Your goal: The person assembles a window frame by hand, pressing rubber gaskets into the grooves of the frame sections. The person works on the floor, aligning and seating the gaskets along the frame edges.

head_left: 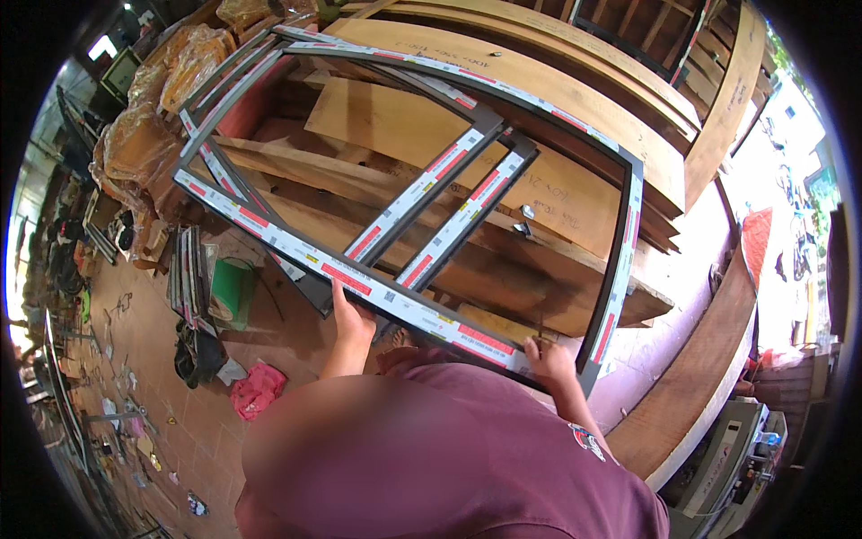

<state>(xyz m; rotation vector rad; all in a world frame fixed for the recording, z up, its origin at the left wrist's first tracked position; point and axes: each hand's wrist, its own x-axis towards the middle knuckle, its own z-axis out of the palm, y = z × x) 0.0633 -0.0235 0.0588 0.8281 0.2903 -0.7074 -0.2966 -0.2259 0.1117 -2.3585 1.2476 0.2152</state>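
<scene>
A dark window frame (431,322), with red-and-white protective tape along its bars, lies tilted in front of me. Two parallel bars cross its middle, and further taped frame pieces show beneath it at the far left. My left hand (351,314) grips the near rail left of centre, its thumb against the face and its other fingers mostly hidden. At the rail's right end, near the corner, my right hand (549,361) closes over the edge with curled fingers. Two small shiny metal pieces (523,228) are on the wood behind the frame.
Stacked wooden boards (530,85) lie beneath and beyond the frame. Plastic-wrapped wooden pieces (144,144) are piled at the far left. On the tiled floor are a pink cloth (258,390), a green item (232,292) and scattered scraps. A long plank (687,395) and a machine (723,467) stand right.
</scene>
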